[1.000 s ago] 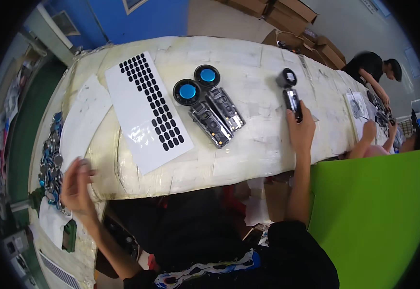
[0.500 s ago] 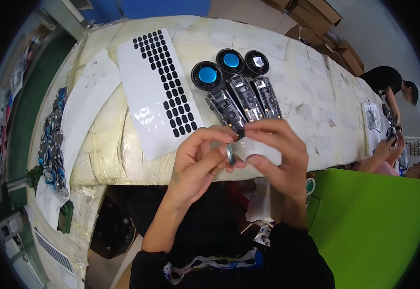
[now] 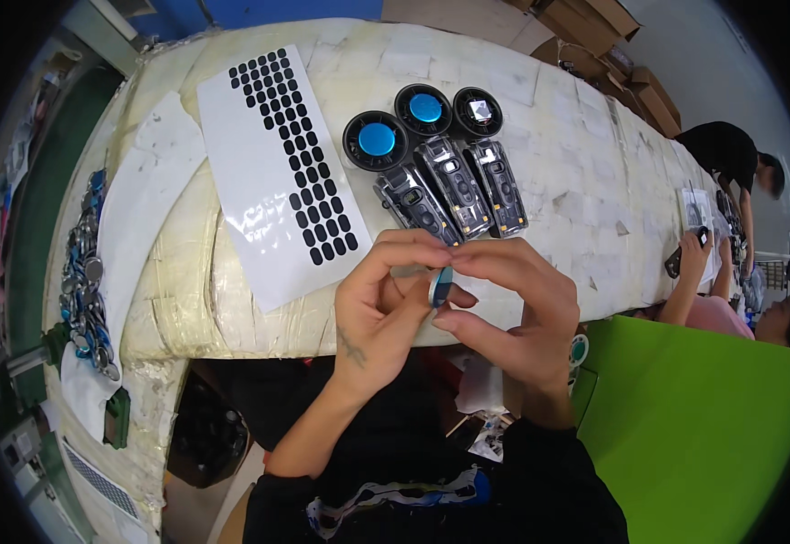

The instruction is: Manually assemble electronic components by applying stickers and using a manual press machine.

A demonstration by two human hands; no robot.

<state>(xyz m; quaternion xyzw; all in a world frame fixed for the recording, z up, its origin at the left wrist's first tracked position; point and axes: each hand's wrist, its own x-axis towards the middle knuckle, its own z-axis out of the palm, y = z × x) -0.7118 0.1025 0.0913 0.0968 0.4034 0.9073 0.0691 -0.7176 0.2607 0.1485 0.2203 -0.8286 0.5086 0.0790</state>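
In front of me, over the table's near edge, my left hand pinches a small round disc with a blue face and a silvery rim. The disc is tilted nearly edge-on. My right hand curls round from the other side, its index fingertip at the disc's top edge and its thumb just below. Exactly where these fingertips press is partly hidden. Just beyond my fingers lie dark handheld device bodies with clear parts, one of them a middle body. Round black heads, such as the left head with a blue disc, sit behind them.
A white sheet of black oval stickers lies to the left. Many loose discs are heaped at the far left beside a white cloth. At right are a green panel and people, one hand holding a dark device.
My right hand has closed in from the right, bringing its index finger and thumb to the disc. My left hand still holds the disc. The view has shifted slightly.
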